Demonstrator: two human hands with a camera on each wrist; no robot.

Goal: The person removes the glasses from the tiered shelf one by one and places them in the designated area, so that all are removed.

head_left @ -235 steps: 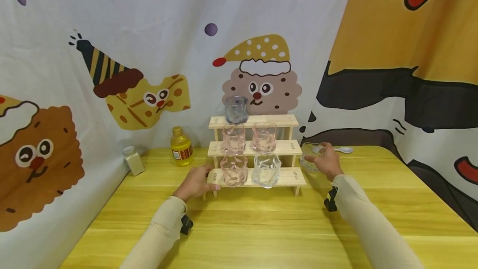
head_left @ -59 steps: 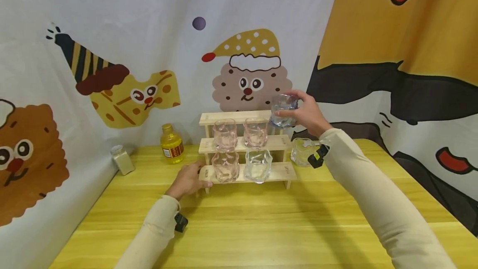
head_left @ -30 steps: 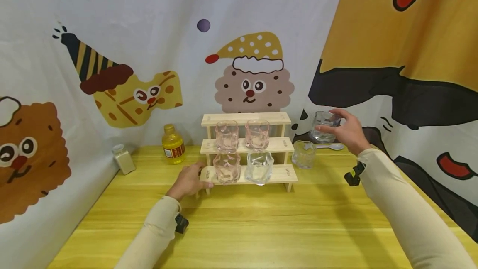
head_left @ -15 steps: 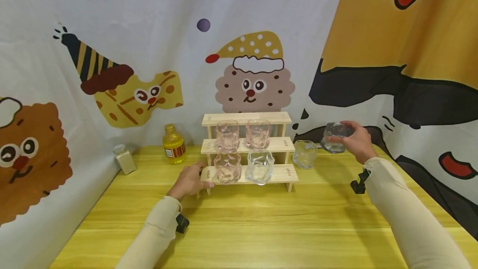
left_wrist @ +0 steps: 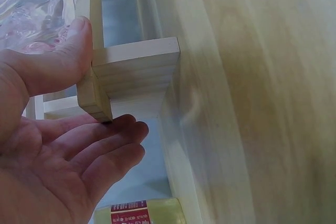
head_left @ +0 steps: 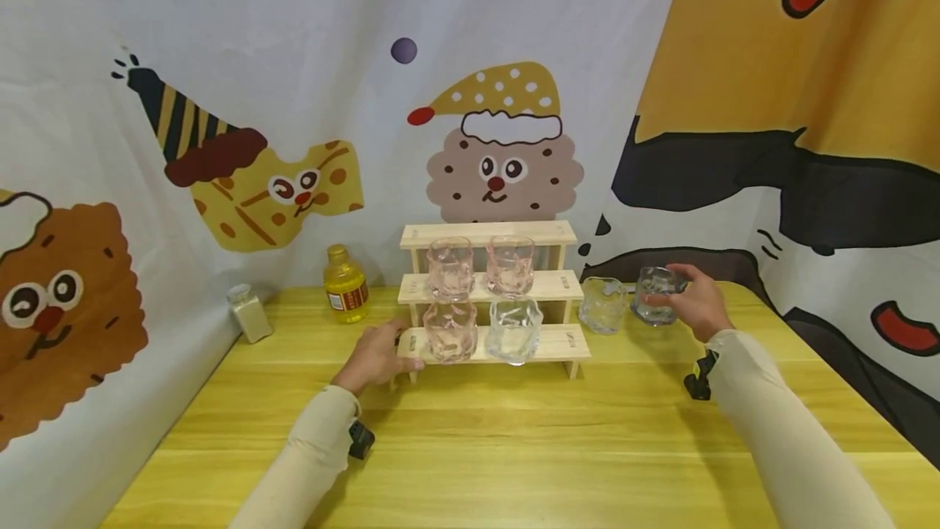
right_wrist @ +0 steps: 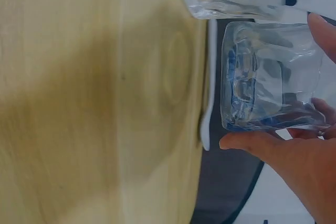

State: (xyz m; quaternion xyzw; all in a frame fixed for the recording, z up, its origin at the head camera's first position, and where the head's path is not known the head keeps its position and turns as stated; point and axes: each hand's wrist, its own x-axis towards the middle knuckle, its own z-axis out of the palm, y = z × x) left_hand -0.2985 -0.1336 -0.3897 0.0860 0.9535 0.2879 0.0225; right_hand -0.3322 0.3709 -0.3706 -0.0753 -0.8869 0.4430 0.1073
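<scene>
My right hand [head_left: 699, 302] grips a blue-tinted glass tumbler [head_left: 652, 299] from its right side, thumb and fingers around the wall. The tumbler is upright, low over the table; in the right wrist view, a small gap shows below its base [right_wrist: 239, 82]. Just left of it stands a clear tumbler [head_left: 604, 306]. My left hand [head_left: 376, 356] holds the left end of the bottom shelf of a three-tier wooden stand [head_left: 560, 343], thumb on top and fingers beneath. On that shelf are a pink tumbler [head_left: 450, 333] and a clear tumbler [head_left: 516, 331].
Two more pink tumblers, a left one [head_left: 450, 269] and a right one [head_left: 510, 266], stand on the middle shelf. A yellow oil bottle [head_left: 345, 286] and a white-filled jar [head_left: 250, 314] are at the back left. A white spoon [right_wrist: 210, 87] lies behind the tumblers. A printed curtain [head_left: 308, 39] hangs behind.
My right hand let go of the clear tumbler right of the stand, took the blue-tinted tumbler off the top shelf, carried it right and lowered it. My left hand keeps its grip.
</scene>
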